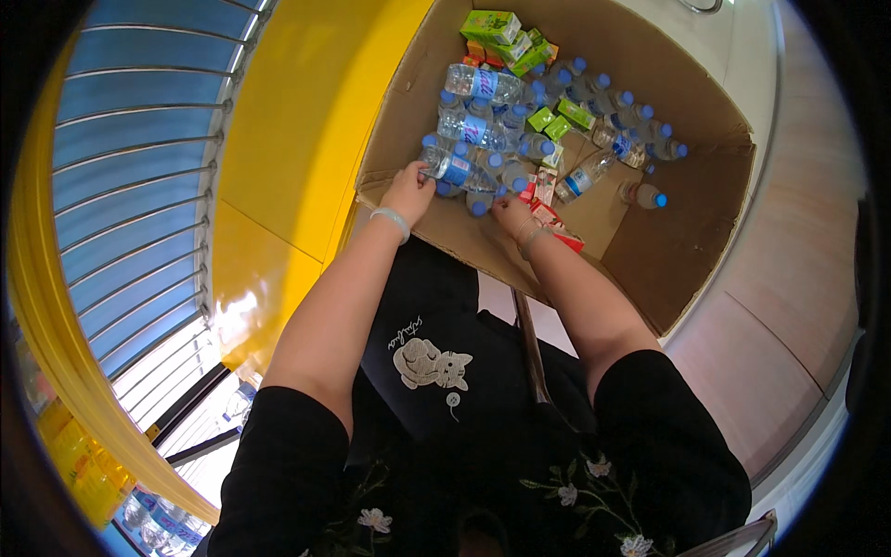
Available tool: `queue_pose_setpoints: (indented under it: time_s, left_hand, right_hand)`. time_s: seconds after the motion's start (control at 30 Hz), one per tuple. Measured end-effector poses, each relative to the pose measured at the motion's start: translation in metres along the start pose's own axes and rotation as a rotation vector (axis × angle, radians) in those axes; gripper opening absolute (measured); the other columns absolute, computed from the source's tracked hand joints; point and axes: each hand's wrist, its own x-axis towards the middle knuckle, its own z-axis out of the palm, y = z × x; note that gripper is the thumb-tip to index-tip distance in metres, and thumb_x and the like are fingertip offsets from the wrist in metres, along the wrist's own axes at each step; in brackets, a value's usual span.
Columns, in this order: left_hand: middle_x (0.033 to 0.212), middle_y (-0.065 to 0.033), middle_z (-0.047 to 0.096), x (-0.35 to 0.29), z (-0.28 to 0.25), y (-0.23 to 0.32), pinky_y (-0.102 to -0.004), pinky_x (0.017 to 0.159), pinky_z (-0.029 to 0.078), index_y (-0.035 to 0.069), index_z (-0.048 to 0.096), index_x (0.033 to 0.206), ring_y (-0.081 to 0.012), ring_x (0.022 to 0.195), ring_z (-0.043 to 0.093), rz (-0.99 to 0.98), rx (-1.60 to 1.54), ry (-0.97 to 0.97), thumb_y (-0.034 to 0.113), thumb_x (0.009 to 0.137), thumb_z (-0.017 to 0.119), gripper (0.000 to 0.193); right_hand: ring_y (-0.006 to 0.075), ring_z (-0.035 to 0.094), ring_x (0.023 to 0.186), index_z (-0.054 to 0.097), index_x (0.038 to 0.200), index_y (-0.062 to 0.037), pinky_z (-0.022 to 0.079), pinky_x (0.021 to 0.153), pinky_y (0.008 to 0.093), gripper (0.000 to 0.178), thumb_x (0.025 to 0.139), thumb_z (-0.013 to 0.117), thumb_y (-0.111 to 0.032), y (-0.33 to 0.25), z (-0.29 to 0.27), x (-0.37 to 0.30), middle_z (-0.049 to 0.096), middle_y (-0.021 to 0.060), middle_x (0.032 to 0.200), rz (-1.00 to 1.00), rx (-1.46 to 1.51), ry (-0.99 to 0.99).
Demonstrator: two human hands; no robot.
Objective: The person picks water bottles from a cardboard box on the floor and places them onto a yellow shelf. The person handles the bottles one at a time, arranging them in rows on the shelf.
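Note:
A clear water bottle (457,171) with a blue and white label lies on its side over other bottles, at the near left of a cardboard box (673,227). My left hand (406,195) has its fingers closed around the bottle's left end. At its other end, my right hand (511,215) grips near the blue cap with curled fingers, partly hidden from above. Two more bottles (471,128) lie sideways just beyond, on top of upright blue-capped bottles. Red and white drink cartons (555,226) sit right beside my right hand.
Green drink cartons (492,28) are stacked in the box's far left corner, with several upright bottles (631,115) along the far side. Another bottle (585,176) lies tilted at the middle. Left of the box stand a yellow panel (288,139) and a wire rack (139,139).

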Motion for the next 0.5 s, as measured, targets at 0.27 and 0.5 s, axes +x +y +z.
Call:
queue_pose_setpoints:
  time_s: [0.27,0.5]
  left_hand:
    - [0.111,-0.0203,0.049,0.042,0.015,-0.023,-0.0387,0.088,0.039,0.007,0.042,0.118,-0.0342,0.102,0.049,-0.092,0.151,-0.105,0.027,0.079,0.049,0.044]
    - [0.120,-0.0226,0.043,0.060,0.014,-0.023,-0.0393,0.093,0.035,0.006,0.038,0.122,-0.0365,0.109,0.043,-0.129,0.250,-0.193,0.028,0.079,0.048,0.049]
  right_hand:
    - [0.0338,0.059,0.080,0.057,0.097,-0.0068,0.047,0.070,0.0386,0.025,0.079,0.050,-0.023,0.013,0.012,0.026,0.061,0.0199,0.083,0.048,-0.033,0.141]
    - [0.0347,0.058,0.084,0.047,0.114,-0.0061,0.046,0.073,0.0387,0.039,0.078,0.054,-0.020,0.033,0.024,0.053,0.060,0.0221,0.089,0.051,-0.012,0.027]
